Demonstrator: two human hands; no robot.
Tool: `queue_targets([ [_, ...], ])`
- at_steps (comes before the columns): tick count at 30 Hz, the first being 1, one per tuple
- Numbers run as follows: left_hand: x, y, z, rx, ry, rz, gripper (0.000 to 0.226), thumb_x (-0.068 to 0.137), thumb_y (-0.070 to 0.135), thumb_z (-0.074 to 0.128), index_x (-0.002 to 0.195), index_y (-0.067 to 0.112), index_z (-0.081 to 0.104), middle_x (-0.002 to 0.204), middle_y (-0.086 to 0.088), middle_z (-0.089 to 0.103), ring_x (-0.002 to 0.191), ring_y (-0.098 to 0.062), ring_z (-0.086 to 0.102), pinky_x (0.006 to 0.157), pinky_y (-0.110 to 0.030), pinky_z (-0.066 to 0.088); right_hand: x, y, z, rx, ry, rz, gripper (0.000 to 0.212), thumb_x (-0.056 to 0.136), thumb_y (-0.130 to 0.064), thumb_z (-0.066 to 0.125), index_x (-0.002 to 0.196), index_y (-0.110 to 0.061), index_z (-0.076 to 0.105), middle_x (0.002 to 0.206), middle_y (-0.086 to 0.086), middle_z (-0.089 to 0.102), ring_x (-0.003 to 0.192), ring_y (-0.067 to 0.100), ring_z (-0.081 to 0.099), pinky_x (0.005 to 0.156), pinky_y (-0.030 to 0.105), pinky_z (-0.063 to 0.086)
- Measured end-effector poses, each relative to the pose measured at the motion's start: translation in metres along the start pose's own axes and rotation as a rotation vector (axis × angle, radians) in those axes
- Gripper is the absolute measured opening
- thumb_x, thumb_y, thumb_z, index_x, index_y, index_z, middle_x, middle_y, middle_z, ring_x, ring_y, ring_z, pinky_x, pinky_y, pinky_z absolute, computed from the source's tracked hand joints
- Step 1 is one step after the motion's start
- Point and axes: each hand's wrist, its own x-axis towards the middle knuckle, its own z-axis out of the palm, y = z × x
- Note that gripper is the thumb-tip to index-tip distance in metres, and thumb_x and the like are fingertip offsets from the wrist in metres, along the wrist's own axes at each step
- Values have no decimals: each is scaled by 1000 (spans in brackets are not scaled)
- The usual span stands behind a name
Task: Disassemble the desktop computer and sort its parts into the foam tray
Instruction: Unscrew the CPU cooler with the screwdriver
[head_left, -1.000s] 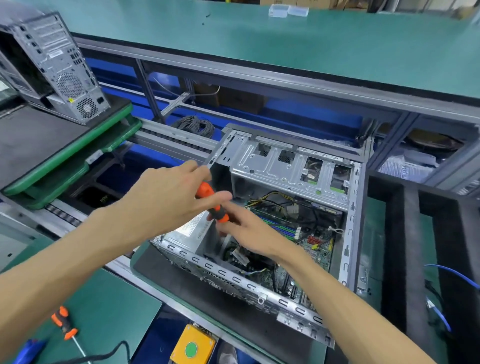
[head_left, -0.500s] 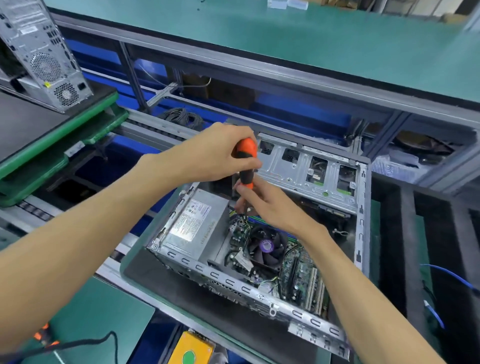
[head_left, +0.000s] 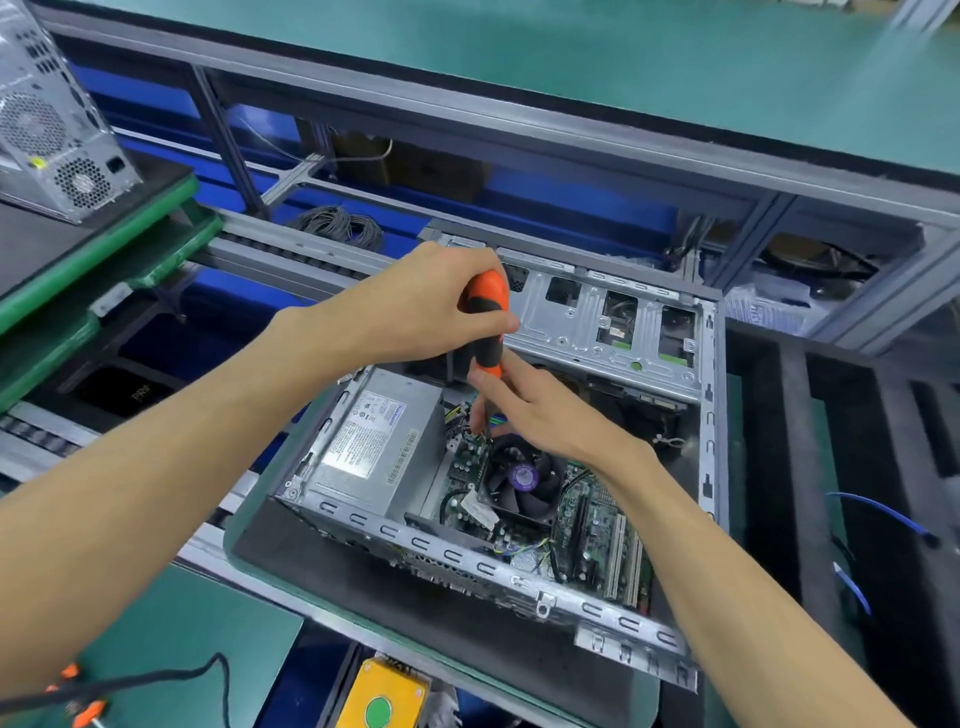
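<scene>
electronics assembly-line workshop: green antistatic benches (head_left: 675, 78), conveyor rails (head_left: 291, 249), opened computer cases (head_left: 613, 322).

head view, looking down (close), workbench (head_left: 623, 62)

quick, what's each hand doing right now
Left hand: grips the screwdriver handle.
Right hand: fingers pinch the screwdriver's shaft near its tip.

Left hand (head_left: 415, 306) grips orange-black screwdriver (head_left: 485, 322) upright over open PC case (head_left: 519, 571); right hand (head_left: 535, 410) pinches its shaft near the CPU fan (head_left: 522, 480), PSU (head_left: 379, 441) left of it, foam tray (head_left: 795, 415) right
</scene>
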Motion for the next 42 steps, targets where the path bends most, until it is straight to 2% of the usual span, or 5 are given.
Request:
queue_targets([
  [14, -3, 8, -9, 20, -151, 69, 25, 90, 40, 69, 111, 30, 61, 88, 18, 60, 79, 14, 53, 65, -6, 39, 1, 1, 0, -3, 29, -18, 12, 104, -35, 53, 107, -24, 59, 93, -4, 79, 96, 20, 73, 92, 49, 55],
  [22, 2, 16, -15, 97, -257, 104, 22, 94, 33, 64, 115, 28, 60, 89, 20, 59, 82, 6, 54, 69, -11, 40, -5, -6, 2, 173, 13, -48, 4, 105, -19, 55, 105, -16, 58, 101, 11, 77, 95, 16, 74, 78, 17, 52],
  [29, -3, 26, -15, 197, -297, 160, 21, 94, 30, 63, 114, 25, 59, 97, 11, 65, 78, -4, 53, 67, -16, 39, -7, -9, -4, 31, 34, -29, 9, 99, -28, 65, 106, -21, 66, 99, -5, 76, 93, 6, 71, 88, 25, 53],
  [33, -13, 35, -12, 211, -432, 253, 25, 93, 16, 61, 117, 22, 60, 102, 10, 61, 88, -4, 48, 77, -18, 38, -17, -11, -4, 38, 70, -56, 22, 94, -35, 71, 101, -15, 66, 100, 16, 72, 96, 34, 67, 91, 52, 53],
  [42, -15, 37, -4, 647, -305, 146, 45, 97, 56, 31, 95, 16, 50, 70, 3, 51, 56, -13, 46, 50, -30, 37, -17, -9, 7, 82, 133, -143, 10, 94, -25, 70, 102, -21, 65, 86, -13, 68, 74, 5, 61, 73, 22, 49],
])
